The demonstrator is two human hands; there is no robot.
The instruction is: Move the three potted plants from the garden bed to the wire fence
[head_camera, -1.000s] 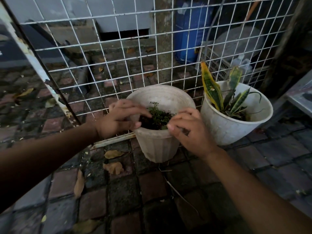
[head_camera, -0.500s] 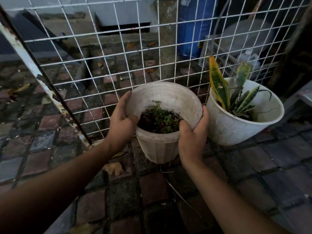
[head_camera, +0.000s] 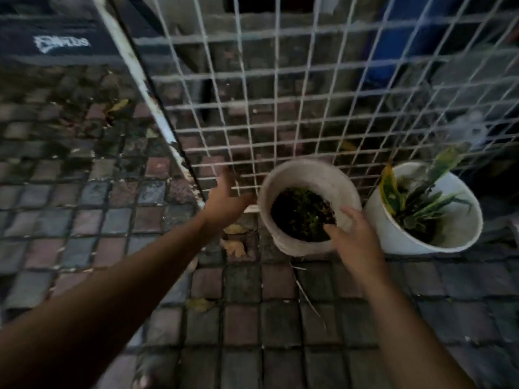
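Neither grip holds anything: the right hand [head_camera: 355, 242] hovers spread over the near rim of the herb pot [head_camera: 304, 206], perhaps brushing it, and the left hand [head_camera: 224, 204] hangs open just left of it. Beyond both hands stands the fence [head_camera: 280, 108]. Right of the herb pot sits the striped-leaf pot [head_camera: 421, 211]. Two pots look delivered; a third is not in view.

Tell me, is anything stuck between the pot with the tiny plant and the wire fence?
Nothing visible. The pot with the tiny plant sits on the paving right at the wire fence, its far rim against the mesh. The left hand is open beside it; the right hand hovers over its near rim.
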